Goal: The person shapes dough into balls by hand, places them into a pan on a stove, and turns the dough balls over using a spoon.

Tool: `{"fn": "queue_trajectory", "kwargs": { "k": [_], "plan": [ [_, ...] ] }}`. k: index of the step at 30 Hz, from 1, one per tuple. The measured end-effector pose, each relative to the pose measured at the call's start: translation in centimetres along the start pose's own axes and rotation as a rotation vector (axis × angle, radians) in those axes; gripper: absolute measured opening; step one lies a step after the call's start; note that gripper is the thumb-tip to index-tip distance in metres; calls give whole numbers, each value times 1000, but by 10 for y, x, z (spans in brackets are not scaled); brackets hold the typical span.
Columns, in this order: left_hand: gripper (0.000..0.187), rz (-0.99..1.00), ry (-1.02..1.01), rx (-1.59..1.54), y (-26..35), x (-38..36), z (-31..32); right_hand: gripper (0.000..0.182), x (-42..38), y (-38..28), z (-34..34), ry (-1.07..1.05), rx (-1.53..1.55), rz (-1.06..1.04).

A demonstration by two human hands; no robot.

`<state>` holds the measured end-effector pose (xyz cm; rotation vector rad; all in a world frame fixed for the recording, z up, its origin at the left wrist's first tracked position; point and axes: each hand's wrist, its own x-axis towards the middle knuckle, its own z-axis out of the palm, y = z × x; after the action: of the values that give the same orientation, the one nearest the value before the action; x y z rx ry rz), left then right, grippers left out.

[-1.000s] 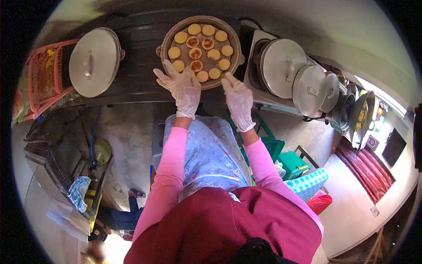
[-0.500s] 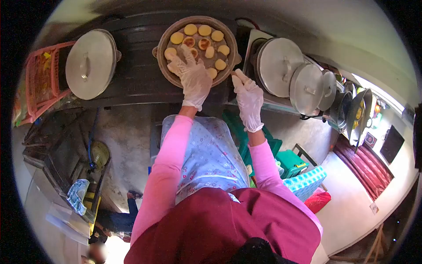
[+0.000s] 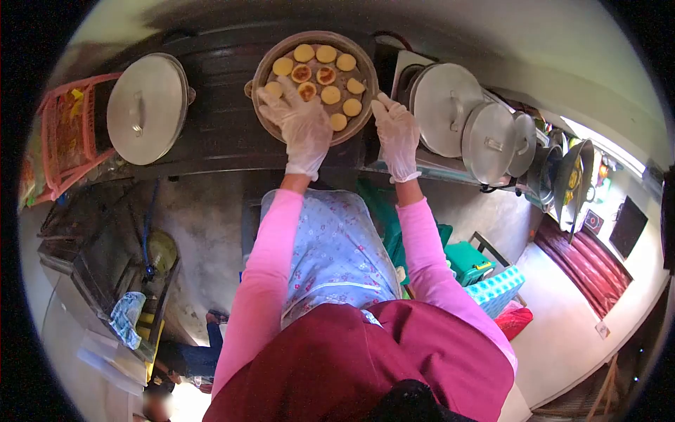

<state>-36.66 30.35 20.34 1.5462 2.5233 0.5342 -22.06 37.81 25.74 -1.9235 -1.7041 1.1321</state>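
Round yellow cakes (image 3: 304, 53) sit spaced out in a wide round pan (image 3: 263, 67); a few in the middle, such as the browned cake (image 3: 325, 75), show dark tops. My left hand (image 3: 304, 130), in a clear glove, reaches over the pan's near-left side. Its fingers are spread around a yellow cake (image 3: 273, 89) by the left wall, and its palm hides part of the pan. My right hand (image 3: 396, 133), also gloved, is closed at the pan's right edge, where its fingers cover the side handle.
A lidded pot (image 3: 148, 109) stands left on the dark counter (image 3: 218, 105), beside a pink rack (image 3: 69, 133). Right of the pan is a large lidded pot (image 3: 443, 105), then smaller lidded pots (image 3: 489, 144). Green boxes (image 3: 467, 262) are below right; another person (image 3: 193, 359) is at lower left.
My left hand has shifted slightly left and towards me, uncovering cakes near the middle. A cake that looked narrow and tilted now lies flat. My right hand has moved up onto the pan's edge.
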Motion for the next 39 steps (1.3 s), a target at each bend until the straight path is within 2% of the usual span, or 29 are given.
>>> {"fn": "queue_trajectory", "kwargs": {
  "k": [1,4,5,6,8,9,12,13,17,18,19,20,21,22,24,26,29,32,33,34,36,39],
  "plan": [
    [27,10,1,26,4,5,7,38,-4,5,2,0,28,-109],
    [32,45,69,-146,12,6,15,37,-9,16,7,-40,-205,-143],
    [37,36,-64,-74,14,5,12,29,-13,20,12,-23,-140,-123],
    [42,36,-198,0,16,5,8,26,-12,28,11,-1,-314,-364],
    [42,77,-204,37,16,1,11,21,-14,31,2,43,-661,-835],
    [42,91,-188,52,15,1,13,15,-23,31,-5,10,-667,-761],
    [43,102,-135,72,8,-5,17,17,-45,3,-17,-98,154,40],
    [43,104,-117,80,5,-5,16,24,-46,-3,-17,-87,161,91],
    [42,55,-103,69,5,-10,10,32,-42,9,-6,-152,176,144],
    [42,52,-105,53,11,-10,10,33,-43,8,-12,-88,237,206],
    [38,21,-137,165,13,-9,8,33,-44,-8,-22,-17,297,261],
    [38,32,-44,65,9,-10,2,34,-46,-15,-31,53,354,321],
    [36,24,4,3,4,-17,-5,39,-35,12,-44,169,186,125],
    [35,14,54,-57,-1,-24,-12,42,-27,18,-53,305,432,-114],
    [32,-27,24,-18,-13,-39,-36,43,12,72,-97,396,-163,-259],
    [27,-60,1,-29,-39,-60,-43,37,41,113,-129,625,-149,-193],
    [26,-67,24,45,-88,-99,-61,39,48,129,-186,671,-662,164],
    [25,-137,-7,144,-125,-128,-71,44,87,227,-219,608,-756,192],
    [25,-159,-12,157,-138,-136,-68,40,98,258,-228,550,-664,142],
    [24,-165,-21,175,-138,-140,-74,39,100,253,-231,576,-643,112],
    [24,-157,50,-3,-145,-151,-70,39,100,233,-231,619,-605,59],
    [25,-180,-56,-36,-136,-153,-70,37,112,251,-245,595,-642,169]
  ]
}}
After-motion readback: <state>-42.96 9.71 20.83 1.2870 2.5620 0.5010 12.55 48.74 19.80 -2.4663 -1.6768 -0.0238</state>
